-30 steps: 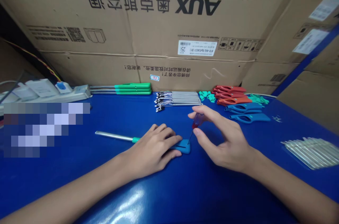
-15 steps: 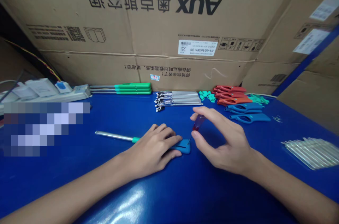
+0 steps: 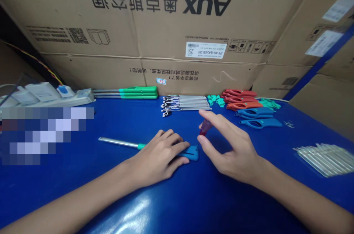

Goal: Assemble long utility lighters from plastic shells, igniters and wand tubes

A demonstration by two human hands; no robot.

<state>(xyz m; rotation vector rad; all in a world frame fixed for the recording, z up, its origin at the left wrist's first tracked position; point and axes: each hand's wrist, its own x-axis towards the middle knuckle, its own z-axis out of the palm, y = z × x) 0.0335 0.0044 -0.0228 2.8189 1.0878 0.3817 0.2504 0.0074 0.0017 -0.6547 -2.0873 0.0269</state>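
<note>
My left hand (image 3: 163, 156) is closed over the handle of a long-necked lighter (image 3: 193, 152), pressing it flat to the table. The handle is blue with a slot; its metal tube points left past a green collar, and the middle is hidden under my fingers. My right hand (image 3: 232, 145) grips a small screwdriver (image 3: 205, 127) with a translucent purple-red handle between thumb and fingers. It stands tilted, its thin shaft reaching down to the right end of the blue handle. Whether a screw sits under the tip is too small to tell.
Behind lie green lighters (image 3: 139, 92), metal tubes with wires (image 3: 190, 103), small green collars (image 3: 215, 100), red handles (image 3: 239, 93) and blue handles (image 3: 261, 122). Clear-wrapped sticks (image 3: 326, 159) lie at right. A power strip (image 3: 83, 96) stands left; cardboard (image 3: 155, 42) walls the back.
My right fingers have shifted slightly left and turned on the screwdriver handle. The shaft stays at the same spot on the blue handle; my left hand has not visibly moved.
</note>
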